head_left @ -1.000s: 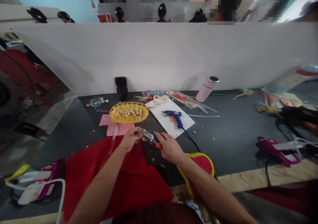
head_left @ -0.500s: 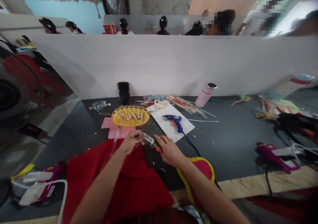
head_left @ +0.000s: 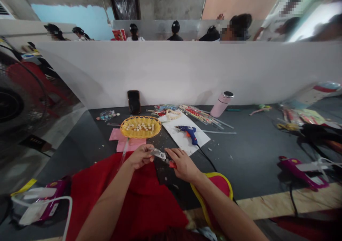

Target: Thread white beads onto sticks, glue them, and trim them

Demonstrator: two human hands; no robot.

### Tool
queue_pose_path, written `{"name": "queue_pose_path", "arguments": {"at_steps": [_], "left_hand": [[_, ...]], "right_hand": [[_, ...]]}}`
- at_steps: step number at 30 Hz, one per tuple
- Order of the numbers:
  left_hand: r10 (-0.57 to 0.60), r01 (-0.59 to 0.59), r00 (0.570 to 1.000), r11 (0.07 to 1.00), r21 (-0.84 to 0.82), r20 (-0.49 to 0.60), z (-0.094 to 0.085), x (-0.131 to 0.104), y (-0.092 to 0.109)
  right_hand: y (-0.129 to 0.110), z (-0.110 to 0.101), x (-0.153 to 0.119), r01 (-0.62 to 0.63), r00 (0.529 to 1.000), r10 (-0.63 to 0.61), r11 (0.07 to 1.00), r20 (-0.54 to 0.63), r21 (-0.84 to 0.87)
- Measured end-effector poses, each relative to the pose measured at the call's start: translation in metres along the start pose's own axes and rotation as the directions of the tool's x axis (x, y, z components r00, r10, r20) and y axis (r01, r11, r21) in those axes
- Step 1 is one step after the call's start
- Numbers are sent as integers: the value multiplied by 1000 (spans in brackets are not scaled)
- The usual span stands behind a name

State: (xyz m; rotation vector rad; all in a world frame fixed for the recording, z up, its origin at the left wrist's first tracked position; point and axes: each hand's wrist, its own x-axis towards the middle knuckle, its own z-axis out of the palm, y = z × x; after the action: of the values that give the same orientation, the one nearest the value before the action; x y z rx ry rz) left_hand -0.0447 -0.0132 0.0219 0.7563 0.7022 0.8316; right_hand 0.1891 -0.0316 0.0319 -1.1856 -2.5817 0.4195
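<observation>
My right hand [head_left: 184, 165] is wrapped around the red handles of a pair of hand shears [head_left: 161, 155], its metal head pointing left. At the tip of that head my left hand [head_left: 141, 156] is closed in a pinch. What its fingers hold, if anything, is too small to make out. Beyond my left hand sits a yellow woven basket [head_left: 123, 130] with several small whitish pieces inside. A blue hot glue gun [head_left: 190, 131] lies on a white sheet [head_left: 175, 134] beyond my right hand. Red cloth [head_left: 128, 194] spreads under my left forearm.
Behind the sheet lie patterned paper strips [head_left: 196, 114] and a beaded ring [head_left: 173, 115]. A phone [head_left: 134, 102] and a pink bottle [head_left: 221, 104] stand by the white partition [head_left: 171, 70]. Purple power strips [head_left: 301, 171] with cables lie at both sides. A fan [head_left: 16, 91] is at left.
The view has tilted slightly, so the table things appear a little lower. Both hands stay nearly in place with the shears between them.
</observation>
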Motion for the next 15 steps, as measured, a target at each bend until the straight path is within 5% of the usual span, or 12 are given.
{"name": "queue_pose_path", "arguments": {"at_steps": [11,15], "left_hand": [[-8,1,998,995,102,67,12,6,-11],[13,-15,1000,997,75,26,10,6,-11]], "right_hand": [[-15,-1,-1,-8,1000,6,997,-19,-73],[-5,3,-1,-109,990,104,993,-92,-46]]}}
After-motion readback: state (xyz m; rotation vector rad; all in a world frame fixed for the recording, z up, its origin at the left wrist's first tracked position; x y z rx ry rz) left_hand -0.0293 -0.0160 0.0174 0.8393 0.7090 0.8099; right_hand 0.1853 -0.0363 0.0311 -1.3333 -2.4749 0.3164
